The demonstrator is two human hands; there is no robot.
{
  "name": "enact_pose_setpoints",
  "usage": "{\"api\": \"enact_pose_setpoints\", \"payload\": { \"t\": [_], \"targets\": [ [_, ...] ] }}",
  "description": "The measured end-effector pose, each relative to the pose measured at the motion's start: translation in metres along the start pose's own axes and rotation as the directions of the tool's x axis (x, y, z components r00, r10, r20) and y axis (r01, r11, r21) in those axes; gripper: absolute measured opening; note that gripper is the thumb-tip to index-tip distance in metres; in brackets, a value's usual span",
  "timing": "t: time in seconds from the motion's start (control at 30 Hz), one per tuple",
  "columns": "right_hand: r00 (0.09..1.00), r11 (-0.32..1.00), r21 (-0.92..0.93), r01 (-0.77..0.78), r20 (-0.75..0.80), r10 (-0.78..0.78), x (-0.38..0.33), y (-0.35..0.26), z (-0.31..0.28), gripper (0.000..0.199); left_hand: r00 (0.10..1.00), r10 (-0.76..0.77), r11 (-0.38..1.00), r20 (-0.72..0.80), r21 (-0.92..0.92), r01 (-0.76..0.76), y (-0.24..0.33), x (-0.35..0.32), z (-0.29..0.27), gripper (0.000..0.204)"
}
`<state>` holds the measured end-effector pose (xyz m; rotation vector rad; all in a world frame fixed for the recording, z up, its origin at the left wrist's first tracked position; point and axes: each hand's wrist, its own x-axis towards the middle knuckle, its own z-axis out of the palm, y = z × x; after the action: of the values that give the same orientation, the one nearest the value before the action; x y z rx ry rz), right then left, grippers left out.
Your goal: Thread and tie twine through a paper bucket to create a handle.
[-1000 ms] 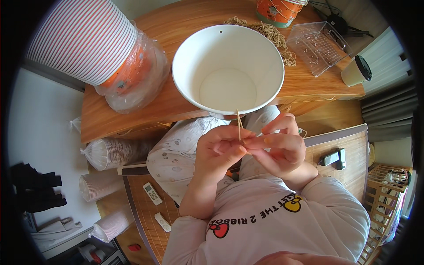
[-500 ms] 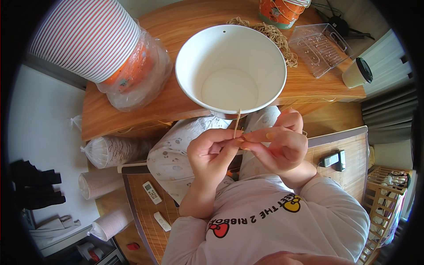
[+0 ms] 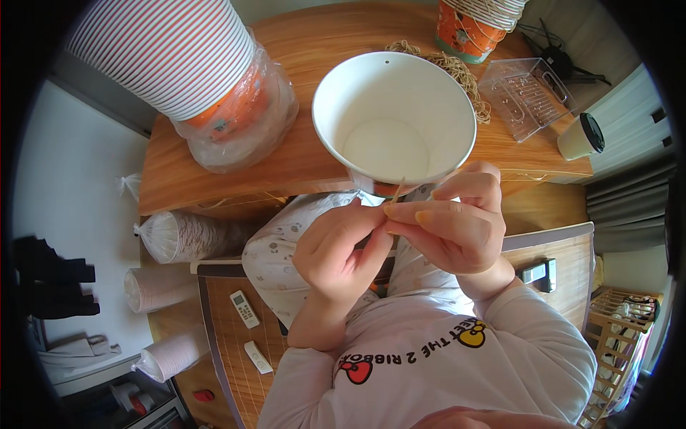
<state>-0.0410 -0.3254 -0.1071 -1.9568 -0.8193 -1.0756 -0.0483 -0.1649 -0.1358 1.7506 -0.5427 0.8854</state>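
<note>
A large white paper bucket stands at the table's near edge, its mouth turned up toward me. One small hole shows under its far rim. In front of the near rim, my left hand and my right hand meet with their fingertips pinched together. A short length of thin tan cord sticks up from between them toward the bucket. The rest of it is hidden by the fingers. Behind the bucket lies a loose pile of the same tan cord.
A tall stack of nested buckets in plastic wrap stands at the left. At the back right are orange buckets with cord handles, a clear plastic tray and a lidded cup. Bagged cup stacks lie below left.
The view has shifted, so the table things sit further right. My left hand has rolled over, back upward, and less cord shows above the fingertips.
</note>
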Motion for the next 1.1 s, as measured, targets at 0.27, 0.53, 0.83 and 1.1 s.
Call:
{"api": "enact_pose_setpoints", "payload": {
  "t": [0.27,0.53,0.83,1.1],
  "targets": [
    [0.986,0.988,-0.022,0.154,0.067,-0.152,0.006,0.008,-0.002,0.038,0.997,0.080,0.996,-0.002,0.040,-0.080,0.003,0.003,0.001,0.012],
    [0.998,0.987,0.156,0.035,-0.054,-0.027,0.001,0.004,0.002,0.033,0.988,-0.153,0.960,0.003,-0.238,0.149,-0.002,0.001,0.000,0.011],
    [0.998,0.997,0.051,0.060,0.013,-0.061,0.002,0.004,0.002,0.039,0.989,-0.148,0.964,-0.012,-0.227,0.141,0.000,0.000,0.001,0.011],
    [0.982,1.000,-0.013,-0.015,0.189,0.017,0.004,0.003,-0.002,0.031,0.991,-0.136,0.978,0.008,-0.159,0.135,0.004,-0.002,-0.005,0.011]
  ]
}}
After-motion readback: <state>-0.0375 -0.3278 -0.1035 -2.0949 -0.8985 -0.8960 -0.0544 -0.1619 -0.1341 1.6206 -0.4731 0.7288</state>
